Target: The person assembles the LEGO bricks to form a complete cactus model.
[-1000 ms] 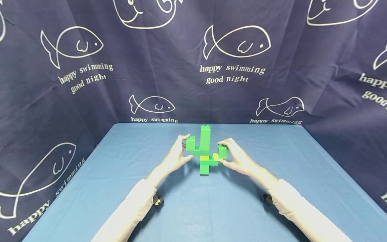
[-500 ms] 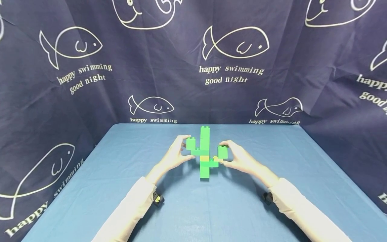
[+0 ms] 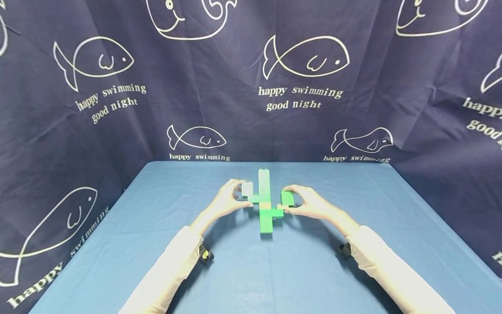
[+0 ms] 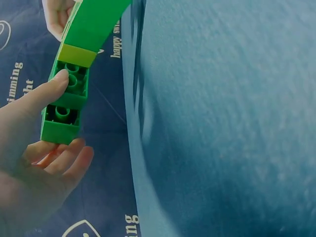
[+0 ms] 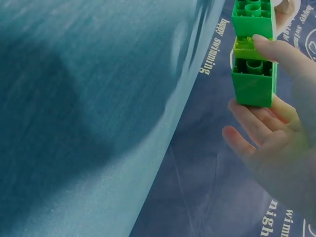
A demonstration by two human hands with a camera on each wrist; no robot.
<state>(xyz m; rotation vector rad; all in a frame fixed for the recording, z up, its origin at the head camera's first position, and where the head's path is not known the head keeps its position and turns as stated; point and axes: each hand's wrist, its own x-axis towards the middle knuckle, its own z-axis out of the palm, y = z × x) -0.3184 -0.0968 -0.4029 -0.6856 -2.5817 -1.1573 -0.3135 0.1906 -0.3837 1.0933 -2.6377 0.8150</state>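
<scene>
A cactus-shaped build of green toy building bricks (image 3: 266, 223) is held above the table between both hands. It has a tall column, a yellowish brick (image 3: 265, 205) in the middle and a stepped arm on each side. My left hand (image 3: 226, 200) pinches the left arm's end brick (image 3: 247, 189); in the left wrist view the thumb presses the hollow underside of a green brick (image 4: 74, 86). My right hand (image 3: 311, 203) pinches the right arm, around its end brick (image 3: 287, 198). The right wrist view shows that thumb on a small yellow-green brick (image 5: 244, 48).
A blue cloth covers the table (image 3: 251, 274), with shadows of the hands on it. Behind and at the sides hangs a dark navy curtain (image 3: 235, 96) with white fish drawings and lettering. Small black devices (image 3: 205, 254) sit at both wrists.
The brick build has tipped, its top leaning away and its front turning up, so the top studs show less. Both hands have moved slightly with it, keeping their hold.
</scene>
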